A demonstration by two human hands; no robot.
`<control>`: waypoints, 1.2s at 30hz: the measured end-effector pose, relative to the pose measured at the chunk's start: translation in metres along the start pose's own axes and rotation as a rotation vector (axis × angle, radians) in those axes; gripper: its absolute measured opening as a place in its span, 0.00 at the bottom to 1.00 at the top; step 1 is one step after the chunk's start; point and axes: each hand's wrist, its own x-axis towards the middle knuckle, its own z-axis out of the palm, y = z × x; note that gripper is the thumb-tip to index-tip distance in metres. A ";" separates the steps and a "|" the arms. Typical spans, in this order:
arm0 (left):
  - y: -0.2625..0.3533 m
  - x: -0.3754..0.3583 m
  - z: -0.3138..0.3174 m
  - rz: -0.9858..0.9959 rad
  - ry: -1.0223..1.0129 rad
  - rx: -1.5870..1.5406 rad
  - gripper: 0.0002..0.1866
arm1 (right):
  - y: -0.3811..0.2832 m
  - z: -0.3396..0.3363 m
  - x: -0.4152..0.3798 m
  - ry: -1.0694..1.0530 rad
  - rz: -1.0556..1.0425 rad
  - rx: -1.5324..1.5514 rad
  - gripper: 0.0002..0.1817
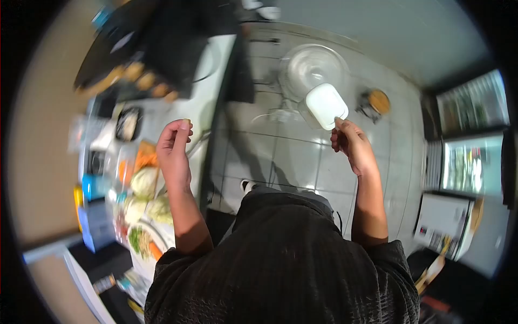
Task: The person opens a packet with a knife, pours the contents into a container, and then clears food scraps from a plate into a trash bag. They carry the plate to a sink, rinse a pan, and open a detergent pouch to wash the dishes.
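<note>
My right hand (pixel 350 144) pinches the near corner of a rectangular container with a white lid (pixel 326 105) and see-through sides, held out over the tiled floor. My left hand (pixel 175 143) is raised at the counter's edge, its fingers pressed together around something small at the thumb tip that I cannot make out. Beside that hand on the counter lie an orange heap of what looks like cut carrot (pixel 146 155) and a pale cabbage (pixel 144 182). A white bowl (pixel 162 233) with shredded greens and a carrot piece sits nearer my body.
A large clear round basin (pixel 315 69) stands on the floor ahead, with a stool-like object with a round wooden top (pixel 379 101) to its right. A big dark shape (pixel 162 43) covers the counter's far end. A blue container (pixel 99 225) stands at the left.
</note>
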 end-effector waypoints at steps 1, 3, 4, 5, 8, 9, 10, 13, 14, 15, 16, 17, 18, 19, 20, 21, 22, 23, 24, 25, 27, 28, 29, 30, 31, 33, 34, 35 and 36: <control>0.000 -0.005 0.040 0.007 -0.093 -0.033 0.08 | 0.004 -0.040 -0.017 0.052 -0.027 0.016 0.15; -0.004 -0.023 0.123 -0.018 -0.258 -0.025 0.08 | 0.011 -0.118 -0.057 0.187 -0.062 0.051 0.15; -0.006 -0.037 0.167 -0.019 -0.350 -0.055 0.08 | 0.018 -0.154 -0.079 0.253 -0.069 0.055 0.15; -0.010 -0.056 0.210 -0.028 -0.449 -0.080 0.08 | 0.027 -0.187 -0.103 0.341 -0.084 0.110 0.15; -0.019 -0.113 0.331 -0.088 -0.750 -0.050 0.08 | 0.050 -0.272 -0.181 0.641 -0.079 0.148 0.16; -0.019 -0.135 0.367 -0.105 -0.841 -0.024 0.08 | 0.061 -0.295 -0.207 0.730 -0.084 0.186 0.16; -0.019 -0.157 0.399 -0.112 -0.930 -0.028 0.08 | 0.074 -0.315 -0.233 0.825 -0.079 0.245 0.16; -0.023 -0.219 0.485 -0.136 -1.198 -0.076 0.08 | 0.108 -0.360 -0.299 1.075 -0.072 0.381 0.17; -0.025 -0.238 0.512 -0.133 -1.279 -0.058 0.08 | 0.119 -0.370 -0.317 1.164 -0.060 0.421 0.18; -0.031 -0.255 0.537 -0.129 -1.352 -0.033 0.08 | 0.126 -0.379 -0.330 1.260 -0.042 0.435 0.18; -0.031 -0.278 0.562 -0.159 -1.411 -0.004 0.08 | 0.132 -0.386 -0.343 1.352 -0.033 0.472 0.18; -0.037 -0.298 0.585 -0.162 -1.464 0.033 0.08 | 0.141 -0.394 -0.355 1.445 -0.022 0.510 0.18; -0.042 -0.321 0.609 -0.151 -1.551 0.060 0.08 | 0.156 -0.403 -0.370 1.457 -0.037 0.556 0.19; -0.060 -0.310 0.627 -0.156 -1.635 0.062 0.08 | 0.159 -0.394 -0.348 1.510 -0.026 0.576 0.19; -0.066 -0.324 0.647 -0.174 -1.712 0.070 0.08 | 0.163 -0.393 -0.351 1.574 0.000 0.593 0.19; -0.073 -0.335 0.666 -0.181 -1.775 0.058 0.08 | 0.164 -0.390 -0.354 1.643 0.026 0.606 0.20; -0.081 -0.348 0.684 -0.202 -1.832 0.067 0.08 | 0.165 -0.389 -0.354 1.684 0.027 0.621 0.20; -0.085 -0.368 0.704 -0.218 -1.890 0.087 0.08 | 0.168 -0.394 -0.359 1.750 0.027 0.641 0.20; -0.085 -0.401 0.727 -0.234 -1.940 0.106 0.08 | 0.172 -0.410 -0.369 1.790 0.008 0.718 0.20; -0.085 -0.433 0.754 -0.244 -1.998 0.101 0.08 | 0.176 -0.431 -0.380 1.822 -0.010 0.792 0.19; -0.083 -0.476 0.786 -0.238 -2.096 0.125 0.08 | 0.176 -0.443 -0.392 1.868 -0.007 0.908 0.22; -0.084 -0.491 0.796 -0.241 -2.152 0.100 0.08 | 0.170 -0.444 -0.397 1.905 -0.040 0.970 0.23; -0.086 -0.503 0.806 -0.245 -2.200 0.086 0.08 | 0.167 -0.439 -0.397 1.939 -0.068 1.043 0.24; -0.082 -0.527 0.822 -0.223 -2.266 0.100 0.09 | 0.167 -0.448 -0.408 1.991 -0.063 1.048 0.24; -0.078 -0.551 0.836 -0.195 -2.331 0.117 0.09 | 0.167 -0.457 -0.421 2.040 -0.059 1.057 0.25; -0.071 -0.609 0.864 -0.153 -2.437 0.134 0.10 | 0.163 -0.475 -0.449 2.152 -0.052 1.104 0.24; -0.067 -0.640 0.872 -0.144 -2.464 0.133 0.11 | 0.159 -0.484 -0.468 2.199 -0.047 1.059 0.23; -0.065 -0.664 0.876 -0.139 -2.489 0.121 0.11 | 0.158 -0.487 -0.482 2.247 -0.041 1.001 0.22; -0.065 -0.697 0.880 -0.141 -2.526 0.112 0.11 | 0.164 -0.496 -0.500 2.296 -0.087 1.020 0.20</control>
